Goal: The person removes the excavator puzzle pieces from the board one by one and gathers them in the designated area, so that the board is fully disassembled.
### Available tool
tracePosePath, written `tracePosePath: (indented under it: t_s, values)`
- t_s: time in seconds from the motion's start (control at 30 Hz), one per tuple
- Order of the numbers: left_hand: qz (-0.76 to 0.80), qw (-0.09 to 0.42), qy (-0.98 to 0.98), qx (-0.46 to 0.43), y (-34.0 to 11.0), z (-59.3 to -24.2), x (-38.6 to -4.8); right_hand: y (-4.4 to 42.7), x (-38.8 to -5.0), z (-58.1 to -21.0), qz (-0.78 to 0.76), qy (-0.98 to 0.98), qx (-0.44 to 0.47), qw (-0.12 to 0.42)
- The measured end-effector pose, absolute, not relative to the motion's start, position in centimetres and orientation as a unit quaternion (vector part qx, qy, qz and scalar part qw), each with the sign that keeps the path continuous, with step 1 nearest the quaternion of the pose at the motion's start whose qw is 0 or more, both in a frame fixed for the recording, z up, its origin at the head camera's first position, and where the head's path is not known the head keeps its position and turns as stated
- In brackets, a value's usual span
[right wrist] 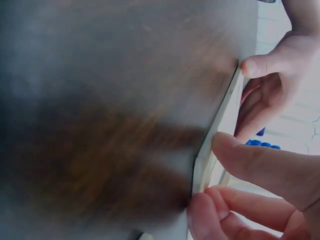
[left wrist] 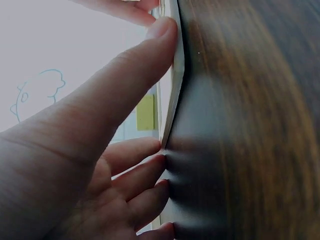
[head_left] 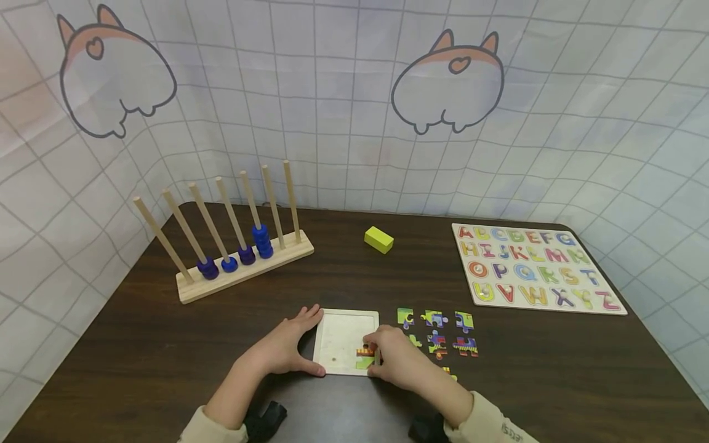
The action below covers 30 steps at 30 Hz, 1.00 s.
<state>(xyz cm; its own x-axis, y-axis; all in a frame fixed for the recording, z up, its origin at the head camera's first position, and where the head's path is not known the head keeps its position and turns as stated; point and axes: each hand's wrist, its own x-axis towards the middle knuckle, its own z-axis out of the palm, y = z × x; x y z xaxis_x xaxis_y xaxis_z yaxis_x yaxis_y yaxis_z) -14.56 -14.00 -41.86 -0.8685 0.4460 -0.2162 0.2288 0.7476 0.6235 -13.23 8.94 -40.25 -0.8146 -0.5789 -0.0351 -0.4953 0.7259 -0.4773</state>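
A shallow pale wooden puzzle tray (head_left: 342,335) lies between both hands. My left hand (head_left: 285,344) spans its left side, thumb (left wrist: 162,30) at the near left corner and fairly straight fingers toward the far left corner. Over the tray's right side is my right hand (head_left: 396,357), fingers bent around a green and orange puzzle piece (head_left: 364,363) in the near right corner. That hand partly covers the piece. In the right wrist view, its thumb (right wrist: 227,145) touches the near edge of the tray (right wrist: 222,112); the piece is hidden there.
Several loose jigsaw pieces (head_left: 436,342) lie right of the tray, some partly behind the right arm. A yellow block (head_left: 379,240) sits farther back. At the back left stands a peg rack (head_left: 249,269) with blue rings; an alphabet board (head_left: 534,266) lies at the right.
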Motion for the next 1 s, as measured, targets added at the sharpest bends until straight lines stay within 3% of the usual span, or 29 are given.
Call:
tracePosePath:
  t_s: [0.5, 1.0]
  values:
    - [0.305, 0.176, 0.918, 0.182, -13.93, -41.74, -14.44, 8.68, -12.91, -40.21, -0.211, 0.935, -0.272, 0.09]
    - [0.298, 0.171, 0.925, 0.163, -13.49, -41.24, -14.48, 9.18, -13.42, -40.35, -0.318, 0.904, -0.264, 0.112]
